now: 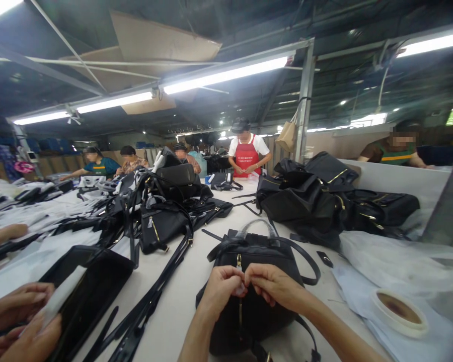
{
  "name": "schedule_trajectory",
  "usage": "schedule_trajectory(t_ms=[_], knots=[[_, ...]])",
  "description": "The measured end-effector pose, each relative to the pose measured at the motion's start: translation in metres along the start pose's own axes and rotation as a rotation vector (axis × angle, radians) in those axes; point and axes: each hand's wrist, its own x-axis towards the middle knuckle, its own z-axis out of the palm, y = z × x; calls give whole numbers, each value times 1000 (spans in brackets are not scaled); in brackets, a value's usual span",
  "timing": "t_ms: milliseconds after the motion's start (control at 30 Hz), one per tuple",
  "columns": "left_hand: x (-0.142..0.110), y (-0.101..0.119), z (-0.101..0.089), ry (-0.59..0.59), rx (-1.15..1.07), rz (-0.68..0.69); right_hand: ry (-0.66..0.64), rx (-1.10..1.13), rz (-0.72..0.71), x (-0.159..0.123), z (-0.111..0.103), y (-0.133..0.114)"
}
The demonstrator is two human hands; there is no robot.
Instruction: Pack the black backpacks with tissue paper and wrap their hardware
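A black backpack [287, 261] lies in front of me on the pale table, its handle [245, 229] covered in clear wrapping. A gold zipper [240, 311] runs down the middle of its front. Over that zipper my left hand [221, 289] is closed, pinching the zipper pull [240, 269], which has thin whitish wrapping around it. My right hand [274, 286] meets it from the other side, fingertips pinched at the same wrapping. The fingers partly hide the pull and the wrapping.
Black bags [166, 221] and loose straps [151, 296] pile up at left; more bags [309, 201] lie at right. A tape roll [400, 311] rests on plastic sheeting. A co-worker's hands [33, 322] hold a black piece at left. A person in a red apron [246, 156] stands opposite.
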Motion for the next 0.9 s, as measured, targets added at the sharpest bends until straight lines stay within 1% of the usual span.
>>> schedule_trajectory(t_ms=[200, 400, 533, 667, 767, 833, 900], knots=[[0, -2, 0, -2, 27, 25, 26, -83, 36, 2, 2, -5], [7, -14, 1, 63, 116, 67, 63, -158, 35, 5, 4, -1], [10, -21, 0, 99, 192, 113, 63, -180, 36, 4, 5, -3], [6, -22, 5, 149, 275, 147, 73, -255, 84, -2, 3, -4], [2, -19, 10, 144, 299, 144, 84, -295, 123, -9, -1, -4], [2, -17, 12, 135, 285, 134, 73, -253, 130, -12, -3, -5], [2, -14, 11, 114, 244, 105, 44, -133, 101, -13, -4, -8]])
